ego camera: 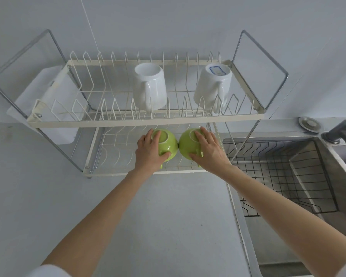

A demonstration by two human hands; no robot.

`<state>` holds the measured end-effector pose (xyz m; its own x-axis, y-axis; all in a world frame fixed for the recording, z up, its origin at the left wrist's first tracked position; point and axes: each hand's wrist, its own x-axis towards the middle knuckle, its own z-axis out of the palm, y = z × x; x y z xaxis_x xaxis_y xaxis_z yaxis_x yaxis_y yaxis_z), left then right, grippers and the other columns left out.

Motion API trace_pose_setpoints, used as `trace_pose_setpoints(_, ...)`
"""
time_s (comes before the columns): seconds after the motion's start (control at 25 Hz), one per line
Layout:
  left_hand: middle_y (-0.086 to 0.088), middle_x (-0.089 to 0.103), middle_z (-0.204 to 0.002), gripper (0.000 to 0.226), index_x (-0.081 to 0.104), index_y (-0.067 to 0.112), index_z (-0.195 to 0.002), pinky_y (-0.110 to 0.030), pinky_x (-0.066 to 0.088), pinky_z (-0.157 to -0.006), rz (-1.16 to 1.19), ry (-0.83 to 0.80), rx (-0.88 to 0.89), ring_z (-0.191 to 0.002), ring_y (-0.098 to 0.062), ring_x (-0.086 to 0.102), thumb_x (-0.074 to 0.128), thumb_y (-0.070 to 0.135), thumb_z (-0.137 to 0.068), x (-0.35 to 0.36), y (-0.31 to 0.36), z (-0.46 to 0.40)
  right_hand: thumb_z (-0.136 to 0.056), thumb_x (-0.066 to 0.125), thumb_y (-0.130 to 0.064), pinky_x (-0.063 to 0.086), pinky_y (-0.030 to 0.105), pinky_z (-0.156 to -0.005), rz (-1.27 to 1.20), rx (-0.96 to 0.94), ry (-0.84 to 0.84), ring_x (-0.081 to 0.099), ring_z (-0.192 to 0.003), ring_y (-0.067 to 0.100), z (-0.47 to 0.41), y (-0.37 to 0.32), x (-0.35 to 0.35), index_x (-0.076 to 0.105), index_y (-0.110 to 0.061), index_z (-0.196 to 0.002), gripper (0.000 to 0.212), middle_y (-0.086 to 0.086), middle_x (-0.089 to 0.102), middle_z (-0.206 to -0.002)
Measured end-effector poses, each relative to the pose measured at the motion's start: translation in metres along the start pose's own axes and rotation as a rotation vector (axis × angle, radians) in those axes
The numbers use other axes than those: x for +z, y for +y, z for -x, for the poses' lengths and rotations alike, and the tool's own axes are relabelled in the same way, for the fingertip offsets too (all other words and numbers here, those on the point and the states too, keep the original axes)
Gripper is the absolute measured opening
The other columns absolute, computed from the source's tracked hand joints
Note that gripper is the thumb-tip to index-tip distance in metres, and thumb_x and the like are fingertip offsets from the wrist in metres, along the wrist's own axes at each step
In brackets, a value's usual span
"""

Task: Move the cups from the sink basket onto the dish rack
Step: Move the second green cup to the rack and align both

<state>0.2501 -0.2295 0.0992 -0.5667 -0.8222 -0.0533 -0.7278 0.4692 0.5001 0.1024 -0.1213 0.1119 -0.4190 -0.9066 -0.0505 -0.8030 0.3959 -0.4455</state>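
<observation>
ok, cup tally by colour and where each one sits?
White mugs: 2, upside down on the dish rack's top tier, one mid-rack and one at the right end.
Green cups: 2, upside down on the bottom tier, left hand on one, right hand on the other.
Sink basket: 0 cups.
Total: 4 cups.

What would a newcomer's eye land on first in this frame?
Two green cups, one under the left hand and one under the right hand, upside down and side by side on the rack's lower tier. Above them, two white mugs stand inverted on the upper tier.
</observation>
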Motion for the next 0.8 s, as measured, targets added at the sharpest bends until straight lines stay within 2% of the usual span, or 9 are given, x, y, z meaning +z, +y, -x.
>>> trace_pose_setpoints(0.4,-0.007,0.011,-0.156,0.075,0.023,0.015,-0.141,-0.051,0.035,-0.103,-0.036,-0.013,0.037,-0.14,-0.034,0.013,0.064,0.031,-0.08,0.001,-0.005,0.01,-0.087,0.057,-0.032,0.014,0.044,-0.118,0.035,-0.002,-0.013,0.003,-0.145,0.032,0.01,-0.001,0.001,0.018,-0.015,-0.144,0.072,0.005,0.006,-0.158)
trace_pose_setpoints(0.56,-0.009,-0.001,-0.157,0.079,0.015,0.017,-0.144,-0.052,0.025,-0.11,-0.092,-0.095,0.046,-0.143,-0.035,0.005,0.062,0.034,-0.082,-0.006,-0.003,0.011,-0.088,0.054,-0.037,0.012,0.044,-0.119,0.067,0.002,-0.047,-0.003,-0.145,0.031,0.014,-0.002,-0.002,0.012,-0.016,-0.145,0.074,0.005,-0.002,-0.158)
trace_pose_setpoints(0.8,-0.012,-0.001,-0.157,0.072,0.014,0.017,-0.143,-0.05,0.011,-0.116,-0.257,-0.025,0.118,-0.144,-0.034,-0.001,0.053,0.037,-0.087,-0.017,0.008,0.035,-0.088,0.053,-0.038,0.006,0.042,-0.119,0.129,-0.062,0.002,-0.004,-0.146,0.028,0.034,-0.009,-0.011,0.011,-0.019,-0.145,0.074,0.004,-0.003,-0.158)
